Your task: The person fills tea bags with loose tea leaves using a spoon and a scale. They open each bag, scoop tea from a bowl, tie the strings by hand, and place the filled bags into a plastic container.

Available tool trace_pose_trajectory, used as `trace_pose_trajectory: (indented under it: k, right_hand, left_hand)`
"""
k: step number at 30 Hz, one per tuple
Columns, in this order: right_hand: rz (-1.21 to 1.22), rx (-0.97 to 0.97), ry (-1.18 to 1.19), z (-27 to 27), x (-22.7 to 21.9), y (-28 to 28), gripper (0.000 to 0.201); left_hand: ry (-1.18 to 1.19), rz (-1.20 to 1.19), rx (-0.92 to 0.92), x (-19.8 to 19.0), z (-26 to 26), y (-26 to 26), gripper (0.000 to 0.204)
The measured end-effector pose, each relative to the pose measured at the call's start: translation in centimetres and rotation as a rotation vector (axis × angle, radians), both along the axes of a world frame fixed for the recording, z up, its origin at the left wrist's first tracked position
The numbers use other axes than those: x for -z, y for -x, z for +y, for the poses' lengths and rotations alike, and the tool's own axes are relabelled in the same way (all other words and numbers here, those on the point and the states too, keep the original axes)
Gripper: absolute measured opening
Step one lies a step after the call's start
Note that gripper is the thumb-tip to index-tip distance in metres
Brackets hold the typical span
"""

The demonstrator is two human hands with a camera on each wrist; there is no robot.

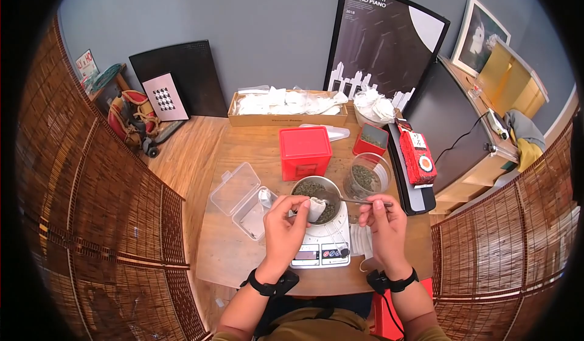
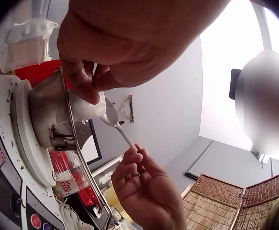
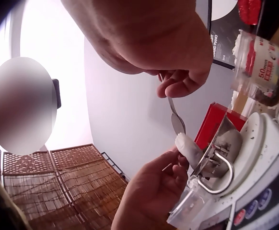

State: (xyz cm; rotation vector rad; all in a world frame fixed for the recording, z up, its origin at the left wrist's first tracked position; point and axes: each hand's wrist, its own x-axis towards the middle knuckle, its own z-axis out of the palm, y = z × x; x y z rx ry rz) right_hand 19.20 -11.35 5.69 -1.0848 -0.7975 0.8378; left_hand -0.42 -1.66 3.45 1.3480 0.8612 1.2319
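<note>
Over a steel pot (image 2: 46, 112) of dried green leaves (image 1: 308, 187), my left hand (image 1: 283, 226) pinches a small white fabric pouch (image 1: 317, 209) between thumb and fingers. The pouch's mouth points up in the head view. My right hand (image 1: 387, 224) grips the handle of a metal spoon (image 1: 360, 201), its bowl right at the pouch's mouth. A white kitchen scale (image 1: 313, 239) with a display and buttons bears the pot. In the right wrist view the pouch (image 3: 189, 147) looks plump, and the pot's wire handle (image 3: 229, 179) sticks out beside it.
A clear hinged box (image 1: 235, 189) with a white pouch stands left of the scale. Behind the pot is a red lidded tin (image 1: 305, 149). On the right are a clear tub (image 1: 383, 173) of leaves, an open red tin (image 1: 365, 149) and a red packet (image 1: 420, 161). White pouches fill a cardboard box (image 1: 274, 120).
</note>
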Motion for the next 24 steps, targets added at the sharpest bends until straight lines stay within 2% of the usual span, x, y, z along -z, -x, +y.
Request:
trace_pose_trajectory:
  k: [6, 8, 11, 15, 18, 21, 23, 24]
  right_hand:
    - [0.128, 0.002, -0.001, 0.26, 0.19, -0.29, 0.021]
    - [0.180, 0.062, -0.075, 0.44, 0.37, -0.38, 0.022]
    - [0.088, 0.032, 0.059, 0.72, 0.55, -0.36, 0.023]
    - [0.168, 0.013, -0.032, 0.44, 0.51, -0.26, 0.024]
    - [0.155, 0.090, -0.069, 0.60, 0.42, -0.24, 0.023]
    - [0.078, -0.009, 0.036, 0.54, 0.15, 0.01, 0.022]
    - [-0.121, 0.111, -0.018, 0.58, 0.19, 0.22, 0.020]
    - [-0.119, 0.114, -0.017, 0.64, 0.39, 0.28, 0.020]
  left_hand:
    - [-0.006, 0.009, 0.006, -0.01, -0.10, -0.13, 0.014]
    - [-0.002, 0.009, 0.005, 0.05, -0.09, -0.09, 0.014]
    - [0.003, 0.013, 0.008, 0.28, -0.04, -0.09, 0.014]
    - [0.014, 0.017, 0.004, 0.18, 0.02, -0.03, 0.013]
    - [0.022, 0.011, 0.008, 0.32, -0.08, -0.04, 0.013]
    - [0.016, 0.013, 0.001, 0.26, 0.00, -0.03, 0.014]
    - [0.019, 0.004, -0.001, 0.30, -0.07, 0.01, 0.014]
    - [0.013, 0.000, -0.005, 0.34, -0.12, 0.03, 0.014]
